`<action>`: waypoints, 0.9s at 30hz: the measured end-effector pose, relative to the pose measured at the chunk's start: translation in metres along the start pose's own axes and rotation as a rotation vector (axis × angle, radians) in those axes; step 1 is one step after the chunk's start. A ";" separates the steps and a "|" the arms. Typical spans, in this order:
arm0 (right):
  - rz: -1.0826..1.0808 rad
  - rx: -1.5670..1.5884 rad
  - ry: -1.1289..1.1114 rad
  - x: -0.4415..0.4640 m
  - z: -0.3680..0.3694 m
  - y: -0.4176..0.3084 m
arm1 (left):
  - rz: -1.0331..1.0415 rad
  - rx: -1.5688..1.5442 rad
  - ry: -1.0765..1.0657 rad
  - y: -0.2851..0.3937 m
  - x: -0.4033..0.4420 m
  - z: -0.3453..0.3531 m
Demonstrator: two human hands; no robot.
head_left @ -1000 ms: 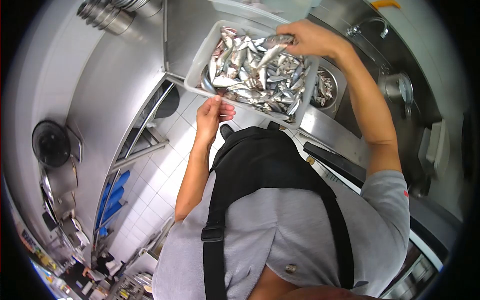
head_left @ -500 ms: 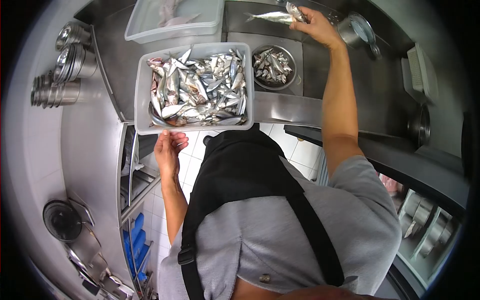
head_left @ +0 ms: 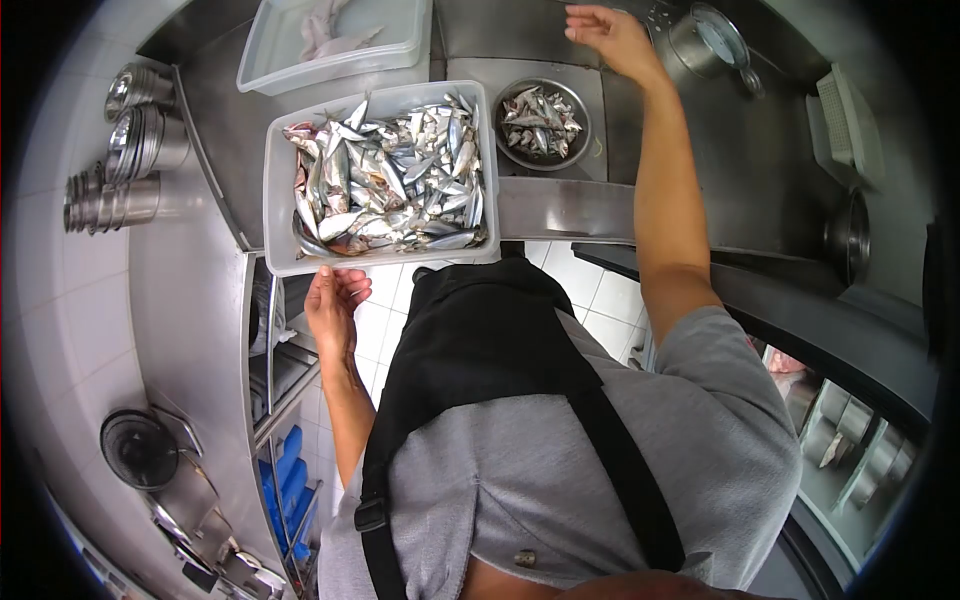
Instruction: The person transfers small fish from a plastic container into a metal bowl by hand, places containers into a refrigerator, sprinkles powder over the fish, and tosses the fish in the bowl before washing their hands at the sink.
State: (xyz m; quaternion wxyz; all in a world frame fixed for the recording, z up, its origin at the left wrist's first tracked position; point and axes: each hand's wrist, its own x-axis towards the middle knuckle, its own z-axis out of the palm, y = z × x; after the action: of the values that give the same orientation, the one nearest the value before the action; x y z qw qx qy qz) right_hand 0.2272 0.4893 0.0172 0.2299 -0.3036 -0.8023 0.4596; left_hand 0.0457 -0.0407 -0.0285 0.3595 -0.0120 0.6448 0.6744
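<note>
Since half a second ago, has let go of one fish, now out of sight, from the right hand (head_left: 612,40), stretched out over the counter with fingers loosely spread. Nearest, has the left hand (head_left: 335,298) touching the near edge of a plastic tub (head_left: 278,195); cannot tell whether pinching it. Inside, heaped thickly: silvery fish (head_left: 400,185). Just right of the tub: a metal bowl (head_left: 543,162) with more fish. Farther, beside the right hand: a metal pot (head_left: 692,45). Behind the tub, to the left: a second container (head_left: 335,70).
</note>
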 end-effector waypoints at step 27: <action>-0.181 -0.860 -0.698 -0.075 0.224 -0.111 | 0.035 -0.065 -0.068 -0.003 0.004 -0.006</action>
State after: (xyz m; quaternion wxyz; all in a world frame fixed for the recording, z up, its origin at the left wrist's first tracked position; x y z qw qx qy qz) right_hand 0.1048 0.2596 0.0025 -0.1555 -0.1299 -0.9688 0.1426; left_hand 0.0420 -0.0446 -0.0339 0.3688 0.0109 0.6101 0.7012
